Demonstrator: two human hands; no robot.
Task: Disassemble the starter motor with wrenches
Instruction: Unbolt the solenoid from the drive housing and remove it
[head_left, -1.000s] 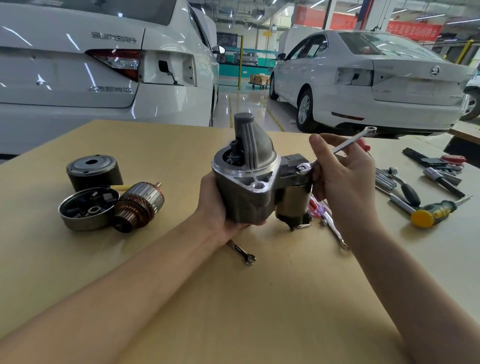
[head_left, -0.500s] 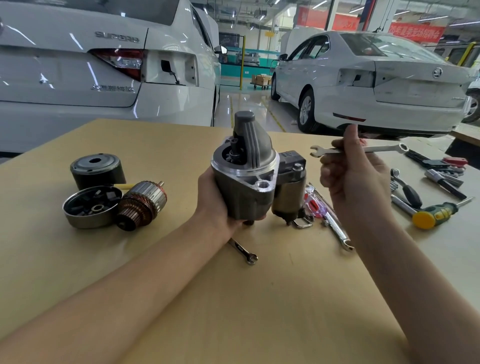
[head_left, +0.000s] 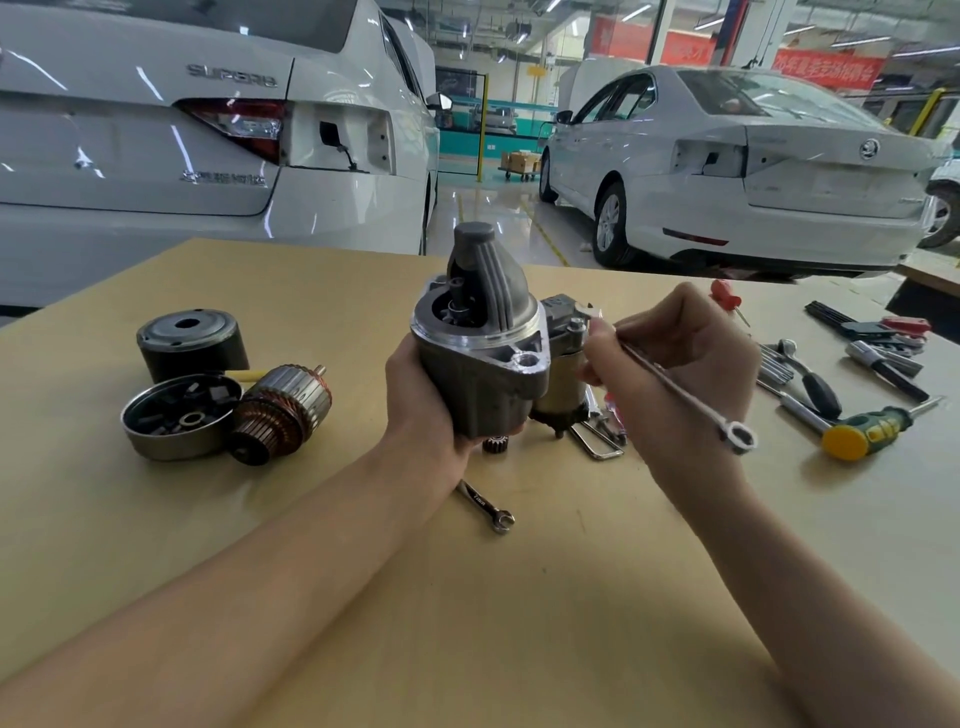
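Starter motor (head_left: 483, 364): centre of the frame, held above the table (head_left: 519, 623), nose housing up.
Left hand (head_left: 421, 410): fingers wrapped round the cast housing from the left and beneath.
Right hand (head_left: 670, 369): pinches a combination wrench (head_left: 675, 389), open end at the solenoid (head_left: 563, 358) terminal nut, ring end pointing lower right.
Handling: likely heavy, rigid metal, smooth casting; best gripped round the housing body, as now.
Containers: the shallow end cap (head_left: 179, 418) at centre left holds brush parts; an armature (head_left: 278, 410) leans against it.
Behind it: a dark cylindrical casing (head_left: 192, 345).
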